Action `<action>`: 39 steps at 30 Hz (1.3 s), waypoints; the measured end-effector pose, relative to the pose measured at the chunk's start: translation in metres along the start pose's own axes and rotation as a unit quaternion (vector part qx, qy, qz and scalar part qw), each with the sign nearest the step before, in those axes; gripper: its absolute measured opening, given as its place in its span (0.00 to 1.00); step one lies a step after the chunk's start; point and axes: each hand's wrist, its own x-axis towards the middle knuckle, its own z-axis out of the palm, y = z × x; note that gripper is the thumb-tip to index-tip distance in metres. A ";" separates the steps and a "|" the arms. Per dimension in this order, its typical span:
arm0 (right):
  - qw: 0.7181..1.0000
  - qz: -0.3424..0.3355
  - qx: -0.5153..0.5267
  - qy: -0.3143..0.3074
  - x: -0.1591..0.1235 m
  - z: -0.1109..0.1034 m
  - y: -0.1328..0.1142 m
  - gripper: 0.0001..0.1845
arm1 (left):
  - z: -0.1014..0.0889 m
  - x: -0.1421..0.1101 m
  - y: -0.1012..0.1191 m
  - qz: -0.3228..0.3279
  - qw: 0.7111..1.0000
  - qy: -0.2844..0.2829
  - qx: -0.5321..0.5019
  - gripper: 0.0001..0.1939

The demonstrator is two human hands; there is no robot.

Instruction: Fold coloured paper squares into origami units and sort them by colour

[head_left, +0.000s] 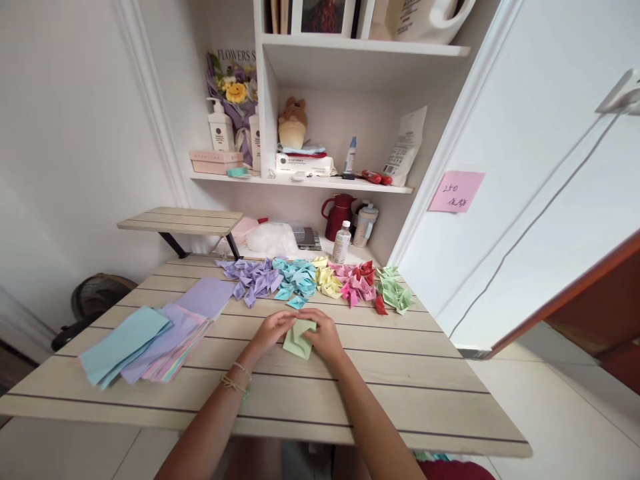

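A light green sheet of folded paper (299, 345) lies on the wooden table between my two hands. My left hand (273, 330) has its fingers closed at the paper's far left edge. From the other side, my right hand (323, 333) grips the far right part, its thumb on the sheet and its fingers curled over the top. Just beyond my fingertips rests a small blue folded paper piece (297, 302). Behind it are heaps of folded pieces: purple (255, 279), blue (296, 275), yellow (327, 281), pink (357, 290) and green (395, 293).
Stacks of coloured paper (125, 343) are fanned out on the table's left, below a small raised stand (183, 220). A bottle (342, 243) and a red jug (339, 217) stand behind the heaps. White shelves (345, 47) rise at the back.
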 end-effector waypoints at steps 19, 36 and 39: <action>0.994 0.062 0.085 -0.037 0.000 -0.002 0.007 0.12 | -0.004 0.001 0.000 -0.002 1.000 0.031 0.006 0.24; 0.968 0.173 0.182 0.005 0.003 -0.008 0.013 0.14 | -0.005 0.002 -0.004 0.038 0.998 0.054 0.016 0.18; 0.950 0.201 0.237 -0.036 0.002 -0.008 0.015 0.15 | -0.004 -0.001 -0.002 0.026 0.999 0.039 0.027 0.13</action>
